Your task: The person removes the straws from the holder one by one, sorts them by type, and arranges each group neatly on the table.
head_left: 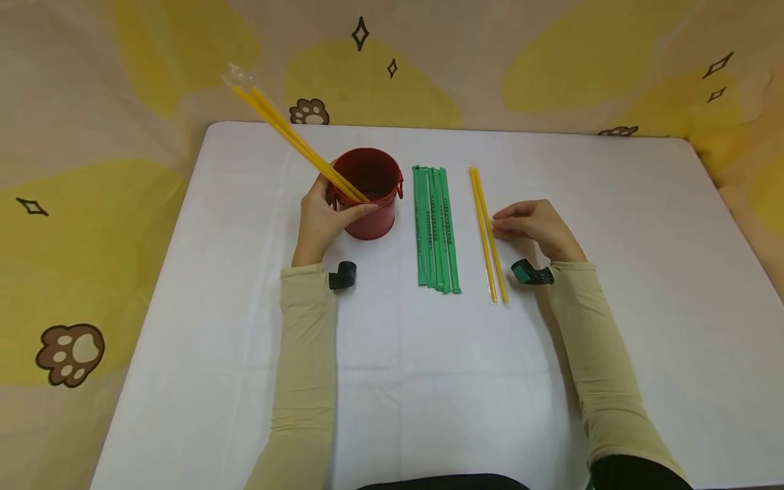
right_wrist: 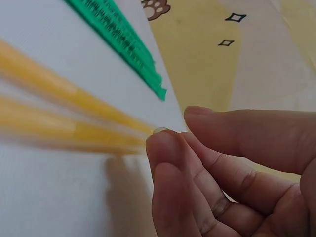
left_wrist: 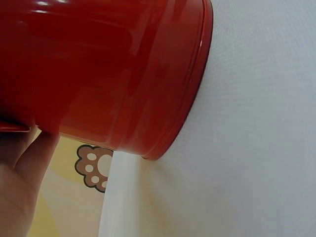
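A small red metal bucket (head_left: pixel 378 219) stands upright on the white table, and several wrapped yellow straws (head_left: pixel 288 133) lean out of it toward the upper left. My left hand (head_left: pixel 321 221) grips the bucket at its left side, with the thumb along the near rim. Its fingertips against the red wall show in the left wrist view. Two yellow straws (head_left: pixel 488 235) in clear wrappers lie on the table at the right. Beside them is my right hand (head_left: pixel 533 224), fingers loosely bent. In the right wrist view thumb and fingers are apart, with nothing between them.
A row of green-wrapped straws (head_left: pixel 436 228) lies between the bucket and the two yellow straws. The white tabletop (head_left: pixel 429 381) ends at the back against a patterned yellow cloth (head_left: pixel 429 61). Each wrist carries a small black camera.
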Demonstrator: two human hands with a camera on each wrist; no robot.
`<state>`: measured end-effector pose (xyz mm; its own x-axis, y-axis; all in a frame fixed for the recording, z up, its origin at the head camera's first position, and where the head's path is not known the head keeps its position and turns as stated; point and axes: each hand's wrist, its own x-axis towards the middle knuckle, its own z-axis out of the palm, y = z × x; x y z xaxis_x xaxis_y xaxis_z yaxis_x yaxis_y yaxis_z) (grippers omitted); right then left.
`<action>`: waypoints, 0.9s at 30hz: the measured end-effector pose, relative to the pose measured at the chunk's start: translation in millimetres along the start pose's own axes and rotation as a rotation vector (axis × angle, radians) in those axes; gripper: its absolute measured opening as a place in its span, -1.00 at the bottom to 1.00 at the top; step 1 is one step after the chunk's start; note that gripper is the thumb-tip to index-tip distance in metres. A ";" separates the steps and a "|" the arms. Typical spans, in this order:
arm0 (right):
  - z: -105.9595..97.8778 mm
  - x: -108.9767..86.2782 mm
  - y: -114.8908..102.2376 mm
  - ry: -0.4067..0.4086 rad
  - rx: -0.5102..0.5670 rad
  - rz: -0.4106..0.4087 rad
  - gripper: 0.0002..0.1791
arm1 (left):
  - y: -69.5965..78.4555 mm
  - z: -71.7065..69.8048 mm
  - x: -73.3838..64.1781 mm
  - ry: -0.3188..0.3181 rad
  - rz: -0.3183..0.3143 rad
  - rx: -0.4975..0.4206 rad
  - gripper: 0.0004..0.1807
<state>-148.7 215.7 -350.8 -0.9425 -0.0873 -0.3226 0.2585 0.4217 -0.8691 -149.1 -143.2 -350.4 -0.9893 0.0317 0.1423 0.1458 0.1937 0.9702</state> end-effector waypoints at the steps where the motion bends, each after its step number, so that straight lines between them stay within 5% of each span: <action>1: 0.5 -0.6 -1.7 0.005 0.004 -0.007 -0.64 | 0.0 0.0 0.1 -0.001 -0.002 -0.002 -0.16; 27: 64.8 -2.9 -80.9 -0.082 0.128 -0.232 -0.73 | -1.1 -1.1 -0.3 -0.013 0.004 0.001 -0.16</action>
<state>-153.1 123.3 -303.9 -0.9606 -0.2432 -0.1344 0.0675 0.2652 -0.9618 -149.0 -144.5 -351.2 -0.9886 0.0453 0.1435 0.1496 0.1946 0.9694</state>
